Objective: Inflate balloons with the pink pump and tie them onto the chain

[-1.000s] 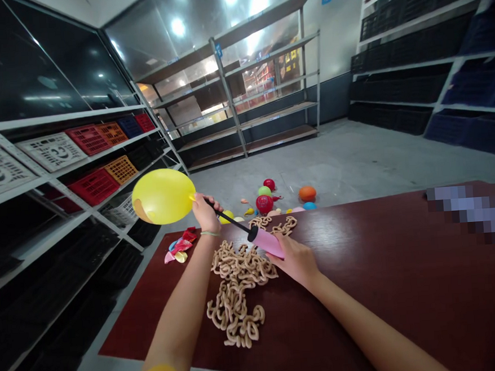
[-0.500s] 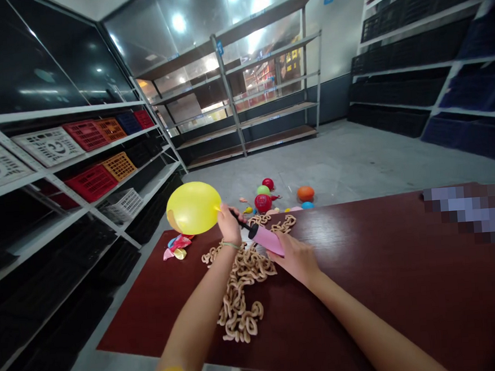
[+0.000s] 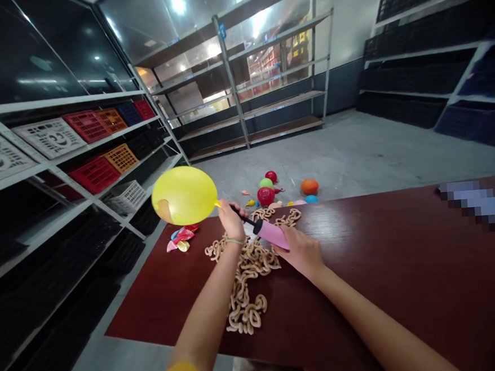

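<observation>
A yellow balloon [image 3: 184,195], partly inflated, points out to the left above the table. My left hand [image 3: 232,220] is closed around its neck and the black end of a balloon pump. The pump's pink barrel [image 3: 273,234] slants down to the right, with a black rod [image 3: 247,219] between it and my left hand. Wrapped about the barrel's lower end is my right hand [image 3: 301,252]. Tan, squiggly pieces [image 3: 253,261] lie heaped on the table below both hands. Uninflated balloons [image 3: 182,238] in several colours lie left of my left hand.
The dark red table [image 3: 383,255] extends to the right, with a pixelated patch at its far right. Beyond its far edge, inflated balloons, among them an orange one [image 3: 309,187] and a red one [image 3: 266,196], lie on the floor. Shelves with crates [image 3: 95,172] stand left.
The yellow balloon looks larger and sits a little farther left and higher. Both hands still hold the pump. The camera view has shifted slightly.
</observation>
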Tool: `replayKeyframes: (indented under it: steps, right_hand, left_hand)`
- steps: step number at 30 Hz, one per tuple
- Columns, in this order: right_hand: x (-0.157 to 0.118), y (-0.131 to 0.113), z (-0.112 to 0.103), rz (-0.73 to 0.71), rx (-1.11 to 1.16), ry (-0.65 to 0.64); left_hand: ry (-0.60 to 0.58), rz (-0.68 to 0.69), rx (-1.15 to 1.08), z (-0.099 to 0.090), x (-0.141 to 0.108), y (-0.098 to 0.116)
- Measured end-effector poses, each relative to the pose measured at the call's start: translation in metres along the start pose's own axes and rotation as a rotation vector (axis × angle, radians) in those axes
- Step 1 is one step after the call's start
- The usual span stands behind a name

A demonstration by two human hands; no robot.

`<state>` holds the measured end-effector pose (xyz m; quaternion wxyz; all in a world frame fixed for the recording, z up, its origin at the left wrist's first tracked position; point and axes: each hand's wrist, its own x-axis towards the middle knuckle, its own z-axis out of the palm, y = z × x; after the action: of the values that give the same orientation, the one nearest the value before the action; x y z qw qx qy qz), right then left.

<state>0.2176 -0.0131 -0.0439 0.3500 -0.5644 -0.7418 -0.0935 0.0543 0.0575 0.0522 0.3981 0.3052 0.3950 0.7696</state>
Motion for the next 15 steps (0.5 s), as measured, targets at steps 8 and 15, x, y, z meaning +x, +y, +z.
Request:
replayKeyframes:
  steps: [8, 15]
  right_hand:
    - [-0.001, -0.001, -0.005, -0.053, 0.053, -0.071]
    - [0.001, 0.002, 0.0, -0.073, 0.096, -0.072]
  left_hand:
    - [-0.033, -0.056, 0.018, -0.006, 0.001, 0.004]
    - [0.046, 0.066, 0.002, -0.016, 0.05, 0.051]
